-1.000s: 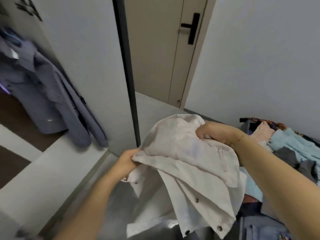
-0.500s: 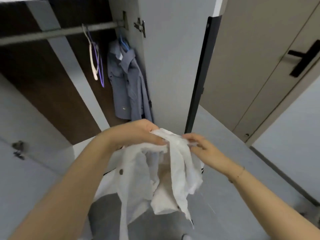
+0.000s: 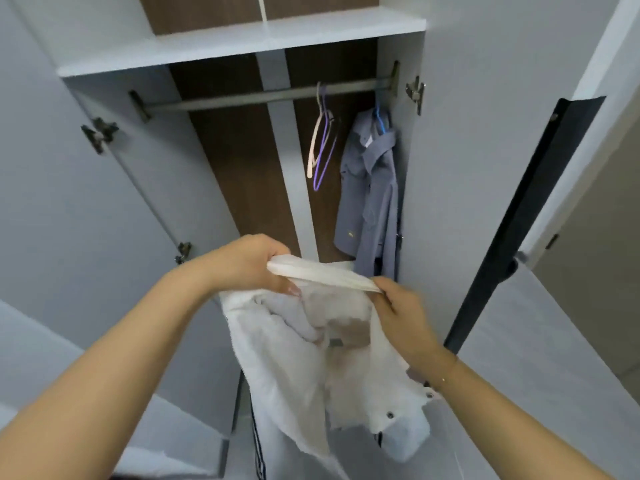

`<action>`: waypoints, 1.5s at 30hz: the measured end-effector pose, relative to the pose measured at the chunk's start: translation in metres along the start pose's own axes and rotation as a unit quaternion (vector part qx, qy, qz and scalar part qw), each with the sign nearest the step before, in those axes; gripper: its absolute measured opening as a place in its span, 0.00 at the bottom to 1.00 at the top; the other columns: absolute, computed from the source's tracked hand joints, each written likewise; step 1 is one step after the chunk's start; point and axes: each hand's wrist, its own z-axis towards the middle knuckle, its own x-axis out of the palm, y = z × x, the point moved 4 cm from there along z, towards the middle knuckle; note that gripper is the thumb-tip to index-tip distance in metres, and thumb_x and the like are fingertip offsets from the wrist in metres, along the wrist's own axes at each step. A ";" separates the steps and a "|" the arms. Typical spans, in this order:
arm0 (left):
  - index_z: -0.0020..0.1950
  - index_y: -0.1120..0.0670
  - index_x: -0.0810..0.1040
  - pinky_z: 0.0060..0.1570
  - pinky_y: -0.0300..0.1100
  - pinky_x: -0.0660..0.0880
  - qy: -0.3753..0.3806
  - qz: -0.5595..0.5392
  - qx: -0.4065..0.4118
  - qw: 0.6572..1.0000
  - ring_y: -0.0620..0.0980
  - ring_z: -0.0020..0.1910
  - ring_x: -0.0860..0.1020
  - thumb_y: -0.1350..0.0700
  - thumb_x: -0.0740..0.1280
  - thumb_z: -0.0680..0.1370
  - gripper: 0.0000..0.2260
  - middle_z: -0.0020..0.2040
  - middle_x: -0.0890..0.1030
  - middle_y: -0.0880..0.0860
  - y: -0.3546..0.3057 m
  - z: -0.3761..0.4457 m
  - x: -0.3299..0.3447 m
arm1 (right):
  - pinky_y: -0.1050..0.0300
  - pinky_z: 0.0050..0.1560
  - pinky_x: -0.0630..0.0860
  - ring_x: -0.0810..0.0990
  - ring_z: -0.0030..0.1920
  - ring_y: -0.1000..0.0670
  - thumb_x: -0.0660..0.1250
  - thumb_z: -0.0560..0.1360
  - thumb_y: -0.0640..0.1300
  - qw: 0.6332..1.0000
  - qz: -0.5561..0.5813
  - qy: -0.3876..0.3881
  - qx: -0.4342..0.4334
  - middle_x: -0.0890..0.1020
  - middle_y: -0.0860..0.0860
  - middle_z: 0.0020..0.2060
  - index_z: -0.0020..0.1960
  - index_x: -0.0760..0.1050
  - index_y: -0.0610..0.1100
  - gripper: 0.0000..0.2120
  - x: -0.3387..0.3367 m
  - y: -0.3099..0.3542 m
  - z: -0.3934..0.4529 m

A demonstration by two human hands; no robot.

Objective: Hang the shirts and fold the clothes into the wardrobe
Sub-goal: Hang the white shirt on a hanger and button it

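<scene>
Since half a second ago the view has tipped upward and squared to the open wardrobe, so the rail and the shelf above it now sit plainly ahead, where a second ago there was only a door and a pile of clothes off to the right. Both hands have shifted along the white shirt: the left hand now grips a bunched edge with its fingers curled round the cloth, and the right hand pinches the same edge a little way along, so a taut band of fabric stretches between them. Below that band the shirt hangs loose and crumpled in front of the wardrobe opening, snap buttons showing on its lower right part.

My reading is that the person has carried the shirt to the wardrobe and is finding the collar or shoulder line, ready for a hanger. Two bare hangers, one pale and one purple, hang on the rail, just left of a grey-blue shirt already hung on a blue hanger. Neither hand has reached for a hanger yet, so the hanging step is not yet done.

No brand, label or writing can be read; a small pale tag at the grey-blue shirt's collar is too small to make out.
</scene>
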 end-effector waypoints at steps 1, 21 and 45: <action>0.40 0.48 0.80 0.40 0.40 0.73 -0.043 0.056 -0.024 0.997 0.40 0.37 0.77 0.46 0.77 0.69 0.09 0.35 0.79 0.41 0.015 -0.001 -0.007 | 0.61 0.46 0.75 0.79 0.42 0.53 0.61 0.80 0.33 1.000 0.015 0.017 -0.019 0.82 0.49 0.43 0.51 0.79 0.42 0.09 0.000 0.007 0.013; 0.63 0.56 0.80 0.51 0.50 0.80 -0.020 -0.744 -0.088 0.662 0.56 0.49 0.83 0.57 0.70 0.73 0.19 0.54 0.83 0.58 0.188 0.113 -0.032 | 0.58 0.39 0.72 0.75 0.39 0.48 0.65 0.76 0.43 0.977 0.126 -0.022 0.169 0.77 0.35 0.37 0.46 0.80 0.31 0.14 0.083 0.058 0.243; 0.57 0.59 0.83 0.50 0.51 0.81 -0.094 -0.706 -0.123 0.691 0.58 0.55 0.82 0.50 0.71 0.71 0.18 0.57 0.82 0.62 0.226 0.222 -0.162 | 0.58 0.50 0.77 0.77 0.39 0.48 0.64 0.79 0.42 0.917 0.210 -0.082 0.329 0.77 0.45 0.40 0.55 0.73 0.41 0.07 0.112 -0.077 0.544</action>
